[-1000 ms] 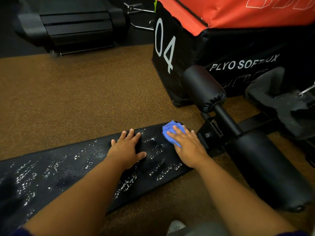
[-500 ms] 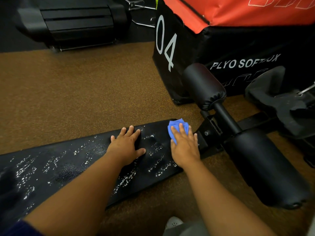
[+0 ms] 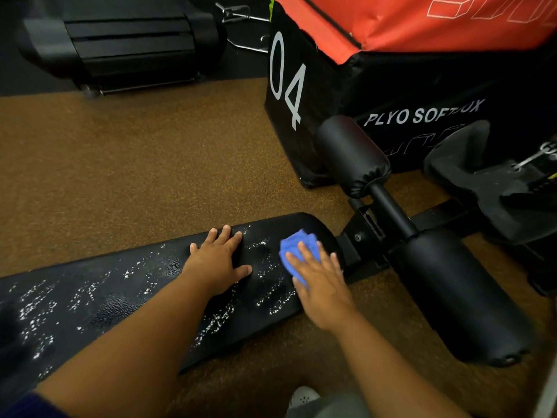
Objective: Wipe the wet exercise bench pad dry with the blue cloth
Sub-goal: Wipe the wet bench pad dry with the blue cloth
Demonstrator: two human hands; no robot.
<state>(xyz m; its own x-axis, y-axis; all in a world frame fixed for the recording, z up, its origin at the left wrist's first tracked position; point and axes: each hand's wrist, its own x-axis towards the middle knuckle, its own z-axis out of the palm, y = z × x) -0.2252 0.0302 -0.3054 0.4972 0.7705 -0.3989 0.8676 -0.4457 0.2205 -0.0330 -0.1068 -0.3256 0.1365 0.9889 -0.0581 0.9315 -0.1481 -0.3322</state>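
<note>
Pressing blue cloth (image 3: 297, 251) flat under right hand (image 3: 321, 285) at pad (image 3: 90, 300)'s three-o'clock end — left hand (image 3: 218, 265) spread, bracing; droplets toward nine o'clock risk being missed.

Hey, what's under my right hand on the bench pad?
The blue cloth lies under the right hand, pressed flat against the bench pad. Its far part shows past the fingers. The pad surface beneath is covered, so wetness there cannot be seen.
</note>
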